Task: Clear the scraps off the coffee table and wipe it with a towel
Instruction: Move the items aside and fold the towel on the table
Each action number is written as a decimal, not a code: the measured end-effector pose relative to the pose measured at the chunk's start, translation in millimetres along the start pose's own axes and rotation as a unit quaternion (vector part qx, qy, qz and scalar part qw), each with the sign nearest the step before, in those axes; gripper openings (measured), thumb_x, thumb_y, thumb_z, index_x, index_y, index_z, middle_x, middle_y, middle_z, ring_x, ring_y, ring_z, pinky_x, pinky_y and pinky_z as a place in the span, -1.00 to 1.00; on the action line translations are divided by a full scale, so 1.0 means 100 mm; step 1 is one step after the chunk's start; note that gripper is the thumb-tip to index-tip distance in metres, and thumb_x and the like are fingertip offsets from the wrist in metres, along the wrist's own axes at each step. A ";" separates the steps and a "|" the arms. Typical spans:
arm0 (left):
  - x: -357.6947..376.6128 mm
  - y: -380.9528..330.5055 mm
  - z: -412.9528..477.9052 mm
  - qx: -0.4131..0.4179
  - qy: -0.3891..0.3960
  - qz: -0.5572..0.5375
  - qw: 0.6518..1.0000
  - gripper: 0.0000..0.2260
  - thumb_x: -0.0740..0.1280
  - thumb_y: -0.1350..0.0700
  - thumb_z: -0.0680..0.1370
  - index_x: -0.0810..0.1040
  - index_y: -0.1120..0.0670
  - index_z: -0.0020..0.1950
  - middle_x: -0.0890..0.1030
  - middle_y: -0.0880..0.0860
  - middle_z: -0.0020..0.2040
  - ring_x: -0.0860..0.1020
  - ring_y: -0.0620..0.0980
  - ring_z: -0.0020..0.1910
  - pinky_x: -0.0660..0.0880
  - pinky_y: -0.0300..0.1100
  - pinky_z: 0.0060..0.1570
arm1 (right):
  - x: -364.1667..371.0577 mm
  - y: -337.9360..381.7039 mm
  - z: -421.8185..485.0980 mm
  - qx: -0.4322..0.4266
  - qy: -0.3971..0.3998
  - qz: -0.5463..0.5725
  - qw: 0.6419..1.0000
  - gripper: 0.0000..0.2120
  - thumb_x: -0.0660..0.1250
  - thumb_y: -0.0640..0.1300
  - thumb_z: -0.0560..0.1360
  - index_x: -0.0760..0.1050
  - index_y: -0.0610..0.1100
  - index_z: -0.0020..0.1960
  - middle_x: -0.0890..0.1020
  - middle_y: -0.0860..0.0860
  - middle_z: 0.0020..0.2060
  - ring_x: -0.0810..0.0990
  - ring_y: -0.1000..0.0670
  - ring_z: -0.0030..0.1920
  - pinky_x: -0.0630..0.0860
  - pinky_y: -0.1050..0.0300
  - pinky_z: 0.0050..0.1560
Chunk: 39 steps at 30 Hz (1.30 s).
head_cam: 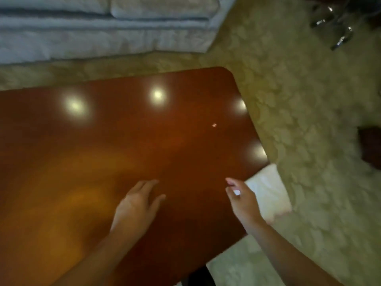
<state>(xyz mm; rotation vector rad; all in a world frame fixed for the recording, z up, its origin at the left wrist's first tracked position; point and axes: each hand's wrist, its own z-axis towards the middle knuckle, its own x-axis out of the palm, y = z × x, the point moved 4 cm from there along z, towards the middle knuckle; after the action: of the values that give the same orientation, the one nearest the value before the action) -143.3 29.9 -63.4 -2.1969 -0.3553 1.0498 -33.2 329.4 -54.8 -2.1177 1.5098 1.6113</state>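
Observation:
A glossy reddish-brown coffee table (103,162) fills the middle of the view. One tiny white scrap (214,125) lies on it toward the right edge. My left hand (137,205) hovers low over the table near its front, fingers spread, holding nothing. My right hand (242,200) is over the table's right front part, thumb and fingers pinched on a small white scrap (237,192). A white towel (268,193) lies at the table's right edge, partly behind my right hand. The frame is blurred.
A grey-blue sofa (103,27) stands beyond the table's far edge. Patterned beige carpet (299,100) surrounds the table. Chrome chair legs (338,27) show at the top right, and a dark object (371,147) sits at the right edge.

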 end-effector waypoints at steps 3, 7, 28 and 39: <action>0.80 -0.79 0.30 0.034 0.055 0.022 0.998 -0.48 0.23 -0.23 0.64 0.28 -0.15 0.58 0.38 -0.13 0.49 0.48 -0.10 0.34 0.51 -0.17 0.23 | -0.69 -0.89 0.34 0.067 -0.096 -0.001 0.993 -0.66 0.39 -0.22 0.62 0.58 -0.14 0.39 0.65 -0.10 0.31 0.61 -0.12 0.29 0.42 0.15 0.24; 1.71 -1.57 0.75 0.034 0.060 0.070 0.995 -0.43 0.25 -0.22 0.63 0.27 -0.06 0.60 0.38 -0.03 0.50 0.32 0.04 0.49 0.45 0.00 0.35 | -1.22 -1.89 0.82 0.133 -0.081 -0.027 0.987 -0.44 0.47 -0.10 0.58 0.43 -0.20 0.52 0.49 -0.19 0.47 0.45 -0.22 0.48 0.36 0.00 0.47; 1.65 -1.38 1.35 -0.070 0.035 0.126 0.989 -0.71 0.47 -0.16 0.50 0.56 -0.08 0.14 0.55 -0.10 0.09 0.58 -0.04 -0.11 0.49 -0.17 -0.18 | -0.87 -1.58 1.03 -0.032 -0.006 -0.045 0.998 -0.74 0.48 0.11 0.51 0.56 -0.02 0.08 0.62 0.07 -0.04 0.60 -0.01 -0.01 0.55 0.08 -0.02; 1.38 -0.84 0.96 -0.044 -0.154 0.009 0.987 -0.62 0.47 -0.12 0.53 0.58 -0.05 0.31 0.55 -0.11 0.16 0.58 -0.05 0.11 0.62 -0.06 -0.03 | -0.09 0.73 2.53 -0.112 -0.013 0.076 0.991 -0.66 0.53 -0.08 0.53 0.68 -0.08 0.29 0.74 -0.02 0.10 0.70 0.00 0.12 0.62 0.08 0.24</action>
<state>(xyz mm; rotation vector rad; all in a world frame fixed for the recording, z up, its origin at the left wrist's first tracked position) -125.1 204.4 -131.5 -2.1169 -0.5280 1.4125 -259.6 443.1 -126.0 -2.1243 1.5855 1.9358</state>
